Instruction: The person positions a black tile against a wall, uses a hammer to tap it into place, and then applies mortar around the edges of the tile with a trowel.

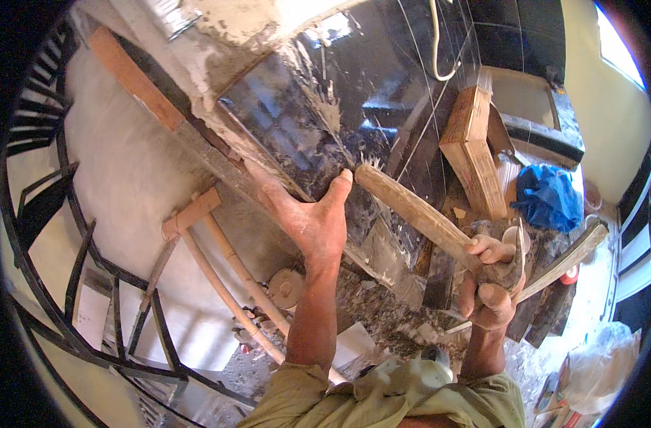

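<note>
A glossy dark tile (272,118), smeared with pale mortar, lies along the edge of a ledge. My left hand (311,217) rests against its near corner, thumb and fingers spread apart. The thumb tip reaches the tile's near right end, while the other fingers extend along the outer edge and are partly hidden. My right hand (493,282) is closed round the head end of a wooden-handled hammer (418,214). Its thick handle points up and left, with the free end close to my left thumb. The fingers cover much of the head, and a thin curved edge shows beside them.
A long board (136,78) runs along the ledge, with a wooden prop (229,285) below left. Black metal railing (76,264) curves down the left. Right of the dark slab (382,78) are a cardboard box (475,150), blue plastic bag (550,198) and wooden plank (564,260). Rubble lies below.
</note>
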The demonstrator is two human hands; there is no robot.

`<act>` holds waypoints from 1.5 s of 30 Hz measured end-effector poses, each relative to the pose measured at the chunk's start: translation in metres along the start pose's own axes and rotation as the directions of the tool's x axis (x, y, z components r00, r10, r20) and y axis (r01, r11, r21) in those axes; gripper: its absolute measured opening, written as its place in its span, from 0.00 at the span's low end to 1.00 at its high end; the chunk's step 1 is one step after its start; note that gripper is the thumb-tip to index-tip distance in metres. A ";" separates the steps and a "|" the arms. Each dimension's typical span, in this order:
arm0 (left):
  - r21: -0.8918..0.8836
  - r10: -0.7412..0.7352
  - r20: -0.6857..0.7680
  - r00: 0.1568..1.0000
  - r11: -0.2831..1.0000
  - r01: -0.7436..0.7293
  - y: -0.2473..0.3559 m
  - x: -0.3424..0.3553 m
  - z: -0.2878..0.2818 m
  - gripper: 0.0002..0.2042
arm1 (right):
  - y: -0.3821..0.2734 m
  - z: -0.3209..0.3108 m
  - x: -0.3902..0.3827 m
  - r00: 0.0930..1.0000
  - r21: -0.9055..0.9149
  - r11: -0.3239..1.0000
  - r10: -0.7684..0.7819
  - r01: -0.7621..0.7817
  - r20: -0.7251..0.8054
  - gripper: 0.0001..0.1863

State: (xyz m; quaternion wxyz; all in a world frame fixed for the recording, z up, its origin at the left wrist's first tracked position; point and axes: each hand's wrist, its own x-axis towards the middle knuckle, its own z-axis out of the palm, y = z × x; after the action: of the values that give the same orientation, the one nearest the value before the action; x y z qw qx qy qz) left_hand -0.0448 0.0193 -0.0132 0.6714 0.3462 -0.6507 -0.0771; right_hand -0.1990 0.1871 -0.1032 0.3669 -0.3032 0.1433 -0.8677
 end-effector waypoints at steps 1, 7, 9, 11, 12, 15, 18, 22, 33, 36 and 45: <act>0.011 0.001 0.011 1.000 1.000 -0.001 -0.001 0.000 0.000 0.54 | -0.001 0.000 0.002 1.000 -0.023 1.000 0.009 -0.009 0.009 0.26; 0.071 0.066 -0.010 0.998 0.995 -0.065 -0.009 0.000 -0.001 0.54 | -0.012 0.013 0.023 0.970 -0.088 0.969 -0.220 0.229 0.100 0.27; 0.087 0.049 0.012 0.999 0.995 -0.050 -0.009 -0.001 -0.004 0.54 | -0.018 0.026 0.030 0.962 -0.120 0.964 -0.219 0.239 0.163 0.27; 0.115 0.046 0.004 0.999 0.992 -0.046 -0.007 -0.001 -0.005 0.54 | -0.015 0.028 0.040 0.937 -0.115 0.948 -0.266 0.297 0.226 0.27; 0.149 0.043 0.007 0.999 0.988 -0.044 -0.007 -0.001 -0.006 0.54 | -0.016 0.031 0.041 0.922 -0.111 0.940 -0.287 0.323 0.259 0.26; 0.195 0.126 0.003 0.992 0.973 -0.124 -0.010 -0.001 -0.007 0.55 | -0.020 0.044 0.042 0.949 -0.172 0.955 -0.194 0.240 0.249 0.26; 0.195 0.078 0.007 0.997 0.978 -0.078 -0.012 -0.003 -0.008 0.55 | -0.022 0.044 0.041 0.928 -0.061 0.963 -0.233 0.261 0.291 0.27; 0.153 0.088 0.003 0.996 0.984 -0.087 -0.015 -0.004 -0.006 0.56 | -0.030 0.044 0.046 0.933 -0.141 0.955 -0.212 0.261 0.290 0.28; 0.208 0.053 0.007 0.999 0.977 -0.054 -0.007 0.000 -0.009 0.58 | -0.041 0.058 0.068 0.922 -0.173 0.938 -0.240 0.301 0.305 0.26; 0.199 0.058 0.007 0.998 0.978 -0.058 -0.006 0.000 -0.008 0.58 | -0.047 0.064 0.071 0.934 -0.116 0.953 -0.240 0.278 0.266 0.28; 0.227 0.052 0.022 0.998 0.972 -0.056 -0.001 0.002 -0.013 0.58 | -0.054 0.082 0.083 0.890 -0.002 0.947 -0.300 0.320 0.344 0.27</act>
State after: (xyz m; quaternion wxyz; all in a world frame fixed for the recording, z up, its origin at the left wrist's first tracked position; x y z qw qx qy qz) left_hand -0.0325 0.0227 -0.0110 0.6239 0.4024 -0.6698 0.0137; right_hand -0.2225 0.1621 0.0208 0.2339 -0.4776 0.0533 -0.8452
